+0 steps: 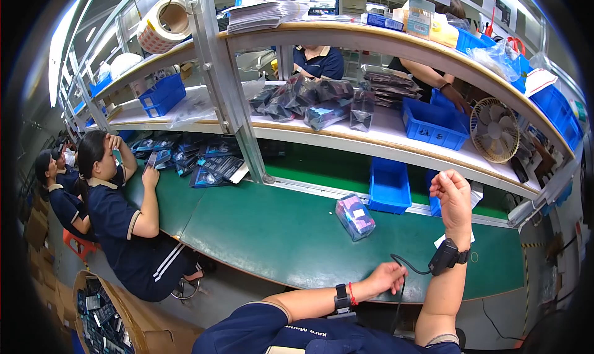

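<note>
My left hand [385, 278] is low over the table's near edge, its fingers curled against a black cable [401, 259]. That cable runs up to a black device [443, 258] strapped on my right wrist. Raised above the table, my right hand [453, 195] has its fingers bent in toward the thumb, with nothing seen in them. A small shrink-wrapped box [355, 217], pink and dark blue with a white label, lies on the green table [278, 230], apart from both hands. Part of a white card [440, 241] shows behind my right wrist.
Blue bins [390, 187] stand under the shelf [371, 145]. Dark wrapped packages [306, 100] and a fan [494, 129] are on it. A seated co-worker [133, 218] is at left, by piled dark packages [204, 159]. A carton [133, 311] of boxes stands on the floor.
</note>
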A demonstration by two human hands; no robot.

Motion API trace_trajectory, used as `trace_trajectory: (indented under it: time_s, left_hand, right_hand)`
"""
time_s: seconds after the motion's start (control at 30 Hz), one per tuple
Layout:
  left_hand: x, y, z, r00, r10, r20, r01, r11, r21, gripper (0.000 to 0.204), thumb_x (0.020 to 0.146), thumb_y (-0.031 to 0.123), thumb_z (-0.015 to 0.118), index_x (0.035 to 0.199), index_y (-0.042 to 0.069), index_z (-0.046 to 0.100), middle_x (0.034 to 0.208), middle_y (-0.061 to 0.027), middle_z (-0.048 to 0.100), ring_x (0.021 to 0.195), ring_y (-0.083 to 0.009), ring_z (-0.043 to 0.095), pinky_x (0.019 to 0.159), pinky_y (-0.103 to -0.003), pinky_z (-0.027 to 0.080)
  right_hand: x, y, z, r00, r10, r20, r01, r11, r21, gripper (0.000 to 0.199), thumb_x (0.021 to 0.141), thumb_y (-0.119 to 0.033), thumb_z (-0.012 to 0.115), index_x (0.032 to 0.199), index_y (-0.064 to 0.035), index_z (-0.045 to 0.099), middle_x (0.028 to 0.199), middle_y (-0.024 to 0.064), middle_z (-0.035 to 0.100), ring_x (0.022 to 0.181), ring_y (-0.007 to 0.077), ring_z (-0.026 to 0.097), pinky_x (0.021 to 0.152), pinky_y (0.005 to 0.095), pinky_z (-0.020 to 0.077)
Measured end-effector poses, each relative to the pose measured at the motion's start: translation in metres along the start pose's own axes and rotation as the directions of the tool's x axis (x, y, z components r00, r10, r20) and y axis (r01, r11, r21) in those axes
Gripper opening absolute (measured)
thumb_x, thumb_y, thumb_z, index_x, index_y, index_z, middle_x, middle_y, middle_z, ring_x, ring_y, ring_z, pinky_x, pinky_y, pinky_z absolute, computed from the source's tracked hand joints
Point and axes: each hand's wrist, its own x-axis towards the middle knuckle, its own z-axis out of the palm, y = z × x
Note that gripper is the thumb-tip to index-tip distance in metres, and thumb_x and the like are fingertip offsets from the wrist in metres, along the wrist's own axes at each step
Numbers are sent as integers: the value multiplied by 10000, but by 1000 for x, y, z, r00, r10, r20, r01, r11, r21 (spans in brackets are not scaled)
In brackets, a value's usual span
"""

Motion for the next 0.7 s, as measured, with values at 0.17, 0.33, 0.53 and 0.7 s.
trace_trajectory:
  time_s: [0.17, 0.33, 0.53, 0.7]
  left_hand:
    - [13, 38, -11, 994, 84, -67, -87, 995, -39, 269, 942, 262, 502, 950, 1, 567, 703, -32, 574, 535, -99, 562, 434, -232, 475]
    - [-11, 55, -48, 986, -138, 89, 88, 902, 422, 509, 869, 143, 617, 1300, -12, 395, 882, -91, 626, 652, -116, 602, 524, -236, 508]
    - [-110, 109, -128, 989, 94, -115, 7, 745, 667, 364, 851, 112, 634, 1186, 5, 540, 930, -68, 648, 794, -101, 599, 712, -244, 500]
    - [-152, 156, -151, 897, 273, -347, 20, 760, 650, 185, 841, 69, 637, 1010, -5, 629, 859, -35, 649, 769, -81, 582, 707, -219, 469]
  right_hand:
    - [-7, 5, -22, 999, 15, -42, -15, 1000, 9, 131, 883, -150, 583, 808, -43, 590, 761, 35, 609, 656, 90, 565, 592, 217, 449]
    - [-21, 25, -36, 993, 116, -19, -118, 982, -149, 125, 860, -155, 611, 811, -41, 599, 748, 32, 613, 664, 94, 579, 600, 217, 459]
    - [-66, 4, -75, 962, 272, 32, -115, 508, -854, 145, 768, -115, 666, 783, 25, 632, 677, 105, 625, 645, 152, 591, 598, 284, 470]
    - [-85, -86, -111, 997, -33, -68, -62, 166, -984, 87, 728, -42, 656, 746, 27, 605, 662, 134, 590, 597, 220, 581, 560, 310, 458]
